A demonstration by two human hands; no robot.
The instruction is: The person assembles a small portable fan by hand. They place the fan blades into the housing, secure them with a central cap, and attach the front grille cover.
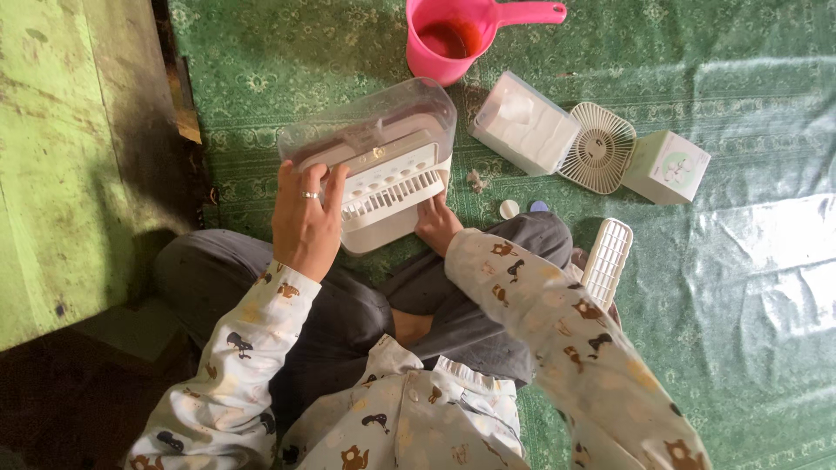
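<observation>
- Head view: a person sits cross-legged on a green patterned mat (pixel 749 218) and holds a white appliance (pixel 383 187) with a clear plastic tank tipped up in front of the knees.
- The left hand (pixel 305 222), a ring on one finger, lies over the appliance's left edge, fingers curled and gripping the casing just beside the slatted grille.
- The right hand (pixel 437 224) touches the lower right corner; its fingers are tucked under the edge, so their grip cannot be told.
- A pink scoop (pixel 457 35) stands just behind the tank, near its far edge.
- To the right lie a white filter block (pixel 527 130), a round fan grille (pixel 599 146) and a small white box (pixel 667 167), touching in a row.
- A loose white grille panel (pixel 608 259) lies beside the right knee.
- A green wall (pixel 61 157) closes the left side; open mat lies to the far right.
</observation>
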